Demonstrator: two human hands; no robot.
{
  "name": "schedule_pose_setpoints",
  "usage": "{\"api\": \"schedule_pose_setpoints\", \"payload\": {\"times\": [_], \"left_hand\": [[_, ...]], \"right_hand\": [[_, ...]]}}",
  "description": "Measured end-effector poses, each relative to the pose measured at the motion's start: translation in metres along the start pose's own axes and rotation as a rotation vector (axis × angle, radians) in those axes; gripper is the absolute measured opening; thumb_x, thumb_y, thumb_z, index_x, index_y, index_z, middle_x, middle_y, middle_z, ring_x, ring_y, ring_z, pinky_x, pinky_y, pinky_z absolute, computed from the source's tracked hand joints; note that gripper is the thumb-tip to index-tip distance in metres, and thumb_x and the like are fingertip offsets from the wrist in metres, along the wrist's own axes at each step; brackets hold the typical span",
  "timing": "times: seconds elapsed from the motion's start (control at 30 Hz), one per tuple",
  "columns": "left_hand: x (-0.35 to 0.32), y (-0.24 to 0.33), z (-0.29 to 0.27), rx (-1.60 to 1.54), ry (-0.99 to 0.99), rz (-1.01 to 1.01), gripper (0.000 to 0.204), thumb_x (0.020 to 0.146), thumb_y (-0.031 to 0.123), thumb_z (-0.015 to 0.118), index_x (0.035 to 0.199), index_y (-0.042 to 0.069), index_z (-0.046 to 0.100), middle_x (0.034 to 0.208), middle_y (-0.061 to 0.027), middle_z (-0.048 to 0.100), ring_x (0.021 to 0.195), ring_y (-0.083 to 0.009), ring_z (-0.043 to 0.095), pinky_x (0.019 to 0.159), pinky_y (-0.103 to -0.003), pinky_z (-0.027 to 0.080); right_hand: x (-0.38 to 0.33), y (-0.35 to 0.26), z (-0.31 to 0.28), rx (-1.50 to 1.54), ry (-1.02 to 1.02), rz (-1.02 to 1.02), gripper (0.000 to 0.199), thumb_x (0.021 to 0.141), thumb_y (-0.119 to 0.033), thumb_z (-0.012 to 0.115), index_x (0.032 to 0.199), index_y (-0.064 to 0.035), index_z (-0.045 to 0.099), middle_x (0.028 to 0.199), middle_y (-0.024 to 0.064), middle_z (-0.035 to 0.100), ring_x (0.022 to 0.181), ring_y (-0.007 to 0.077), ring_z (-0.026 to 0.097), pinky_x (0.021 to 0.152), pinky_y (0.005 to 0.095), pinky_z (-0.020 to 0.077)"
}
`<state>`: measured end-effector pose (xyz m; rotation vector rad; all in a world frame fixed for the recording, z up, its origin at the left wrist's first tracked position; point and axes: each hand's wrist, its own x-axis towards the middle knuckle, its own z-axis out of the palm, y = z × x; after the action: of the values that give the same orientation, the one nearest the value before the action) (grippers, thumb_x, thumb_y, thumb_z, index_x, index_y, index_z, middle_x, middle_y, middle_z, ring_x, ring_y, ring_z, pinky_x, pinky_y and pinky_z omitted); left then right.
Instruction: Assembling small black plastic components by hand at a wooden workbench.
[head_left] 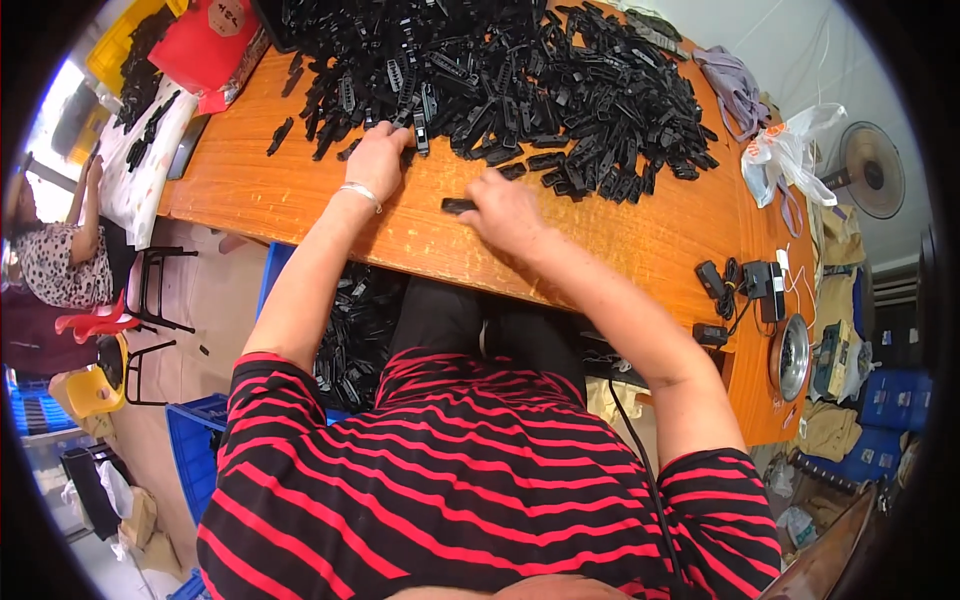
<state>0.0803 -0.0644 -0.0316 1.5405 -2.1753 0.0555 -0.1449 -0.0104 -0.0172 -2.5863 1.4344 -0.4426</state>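
Note:
A large heap of small, elongated black plastic parts (pixel 480 90) covers the far half of the wooden table. My left hand (pixel 376 165) is at the heap's near edge, its fingers curled closed over a dark part that they mostly hide. Just right of those fingertips a black part with a silvery face (pixel 421 134) points toward me. Nearer the table's front edge, my right hand (pixel 505 213) is closed on one black plastic part (pixel 457 205), which sticks out left of the fingers. Another black part (pixel 512 171) lies just beyond that hand.
The table's front edge (pixel 420 268) curves before me. Cables and black adapters (pixel 740 285), a metal bowl (pixel 790 358), a plastic bag (pixel 790 150) and a fan (pixel 872 170) are at the right. A red container (pixel 205 55) stands far left; beyond it another person (pixel 65 250) sits. Below is a blue crate (pixel 195 455).

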Motion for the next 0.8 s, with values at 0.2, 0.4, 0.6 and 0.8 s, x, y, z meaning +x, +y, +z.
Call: {"api": "schedule_pose_setpoints", "payload": {"times": [0.2, 0.4, 0.6, 0.8], "left_hand": [[-0.002, 0.009, -0.01, 0.061, 0.042, 0.109, 0.015, 0.073, 0.0, 0.06, 0.085, 0.008, 0.059, 0.09, -0.0092, 0.053, 0.091, -0.0298, 0.054, 0.074, -0.04, 0.049], [-0.018, 0.018, -0.02, -0.125, 0.158, 0.166, 0.014, 0.071, 0.001, 0.065, 0.082, 0.006, 0.058, 0.087, -0.0085, 0.056, 0.084, -0.0266, 0.056, 0.071, -0.036, 0.05], [-0.042, 0.059, -0.011, -1.669, 0.147, -0.644, 0.013, 0.086, 0.004, 0.063, 0.092, 0.001, 0.052, 0.08, -0.0082, 0.063, 0.061, -0.0149, 0.062, 0.057, -0.023, 0.052], [-0.052, 0.069, -0.031, -1.639, 0.0, -0.784, 0.018, 0.087, 0.003, 0.062, 0.101, 0.001, 0.052, 0.079, -0.0076, 0.062, 0.066, -0.0135, 0.062, 0.06, -0.022, 0.052]], "right_hand": [[0.006, -0.021, 0.016, 0.169, 0.085, -0.062, 0.029, 0.072, -0.026, 0.074, 0.087, -0.0047, 0.061, 0.087, 0.0142, 0.057, 0.078, 0.0348, 0.06, 0.069, 0.0422, 0.0493], [0.005, -0.021, 0.003, 0.3, 0.146, 0.047, 0.032, 0.075, -0.025, 0.072, 0.098, -0.0047, 0.062, 0.092, 0.0144, 0.059, 0.082, 0.0336, 0.062, 0.07, 0.0417, 0.0496], [0.011, -0.024, 0.005, 0.596, 0.297, 0.065, 0.028, 0.084, -0.016, 0.064, 0.108, -0.0024, 0.06, 0.086, 0.0126, 0.065, 0.066, 0.0214, 0.064, 0.061, 0.0328, 0.0506], [0.009, -0.013, -0.008, 1.05, -0.036, 0.21, 0.017, 0.088, -0.011, 0.059, 0.095, 0.0032, 0.066, 0.067, 0.0054, 0.062, 0.049, 0.0082, 0.056, 0.046, 0.0235, 0.0463]]}}
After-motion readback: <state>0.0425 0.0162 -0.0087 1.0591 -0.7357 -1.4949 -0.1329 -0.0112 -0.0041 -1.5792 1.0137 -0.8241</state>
